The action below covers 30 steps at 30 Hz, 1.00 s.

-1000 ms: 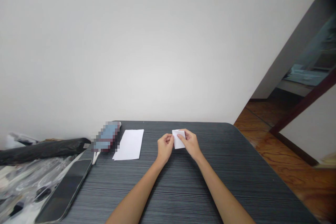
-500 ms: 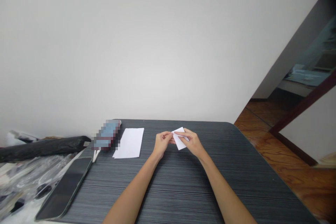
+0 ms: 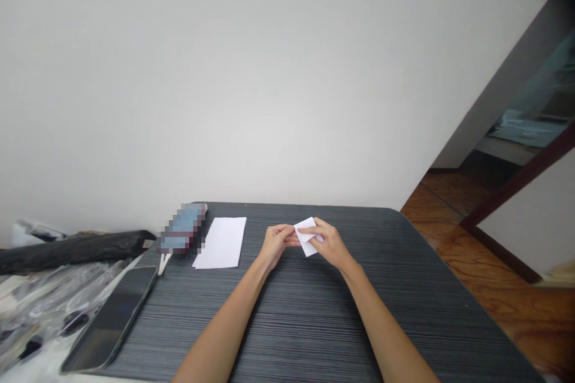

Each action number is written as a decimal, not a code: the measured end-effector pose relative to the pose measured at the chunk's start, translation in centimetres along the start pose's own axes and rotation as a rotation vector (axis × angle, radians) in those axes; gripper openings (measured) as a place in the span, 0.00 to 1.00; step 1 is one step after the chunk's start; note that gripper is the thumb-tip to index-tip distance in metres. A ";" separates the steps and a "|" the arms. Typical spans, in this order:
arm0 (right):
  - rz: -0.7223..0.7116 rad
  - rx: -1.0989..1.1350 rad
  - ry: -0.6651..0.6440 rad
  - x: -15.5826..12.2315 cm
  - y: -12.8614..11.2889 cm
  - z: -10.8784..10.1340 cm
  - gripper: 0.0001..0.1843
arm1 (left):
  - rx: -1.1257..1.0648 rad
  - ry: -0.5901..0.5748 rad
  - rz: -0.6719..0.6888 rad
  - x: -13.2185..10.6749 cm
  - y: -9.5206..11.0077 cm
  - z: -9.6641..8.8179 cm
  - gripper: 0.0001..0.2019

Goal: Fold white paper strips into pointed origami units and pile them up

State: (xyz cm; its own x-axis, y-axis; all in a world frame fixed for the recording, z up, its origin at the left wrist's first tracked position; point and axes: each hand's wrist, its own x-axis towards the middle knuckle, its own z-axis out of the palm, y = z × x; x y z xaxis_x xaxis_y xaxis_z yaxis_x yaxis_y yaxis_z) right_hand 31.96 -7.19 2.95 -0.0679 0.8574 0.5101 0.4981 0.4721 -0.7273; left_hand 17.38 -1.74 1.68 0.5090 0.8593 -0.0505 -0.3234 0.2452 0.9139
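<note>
A small folded piece of white paper (image 3: 308, 236) is held just above the dark striped table (image 3: 404, 287), near its far middle. My left hand (image 3: 276, 242) pinches the paper's left corner with curled fingers. My right hand (image 3: 327, 242) grips it from the right, the forefinger lying across its top. The paper is tilted, one corner pointing down. A larger flat white sheet (image 3: 221, 243) lies on the table to the left of my hands, untouched.
A pixelated blue and red object (image 3: 183, 236) lies left of the sheet. A dark phone (image 3: 110, 321) rests at the table's left edge. A long black bundle (image 3: 72, 248) and clear plastic wrapping (image 3: 40, 305) lie further left. Wooden floor (image 3: 494, 269) shows on the right.
The small paper has turned from upright to tilted between my fingers, and my right forefinger has come over its top. My hands have shifted slightly toward the far edge.
</note>
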 end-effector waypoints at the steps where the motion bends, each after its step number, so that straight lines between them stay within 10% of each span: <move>1: -0.006 -0.009 -0.001 0.0 -0.1 0.0 0.16 | -0.001 0.000 -0.004 0.0 0.0 0.0 0.12; 30: -0.043 -0.029 -0.077 -0.1 -0.5 -0.1 0.13 | 0.127 -0.029 0.030 0.0 0.4 -0.4 0.15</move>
State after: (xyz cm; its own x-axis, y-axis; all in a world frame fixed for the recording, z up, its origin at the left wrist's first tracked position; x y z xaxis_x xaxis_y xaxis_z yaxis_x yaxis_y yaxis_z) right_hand 31.76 -7.52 3.30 -0.1558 0.8503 0.5028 0.5181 0.5037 -0.6913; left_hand 16.91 -1.51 1.93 0.5242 0.8515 -0.0119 -0.2367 0.1591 0.9585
